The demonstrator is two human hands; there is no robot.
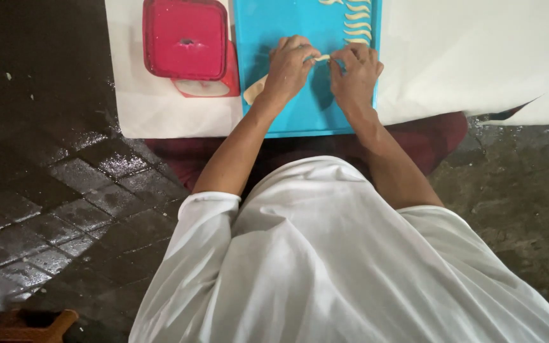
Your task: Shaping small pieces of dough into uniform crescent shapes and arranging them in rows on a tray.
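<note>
1. White sheet (478,57): spread over dark wet paving, under all the other items.
2. Blue board (268,22): flat on the sheet, straight ahead of the person.
3. Red box (185,38): lidded, square, just left of the board, resting on a second red piece.
4. Left hand (289,67): knuckles up on the board, fingers curled, pinching one end of the dough piece.
5. Right hand (356,71): curled likewise, pinching the other end.
6. Dough roll (253,89): pale, lying on the board beneath the left wrist.
7. Shaped dough strips (357,24): small curved pieces in a column at the board's far right.
8. Dough piece (322,58): small, pale, held between both hands just above the board.
</note>
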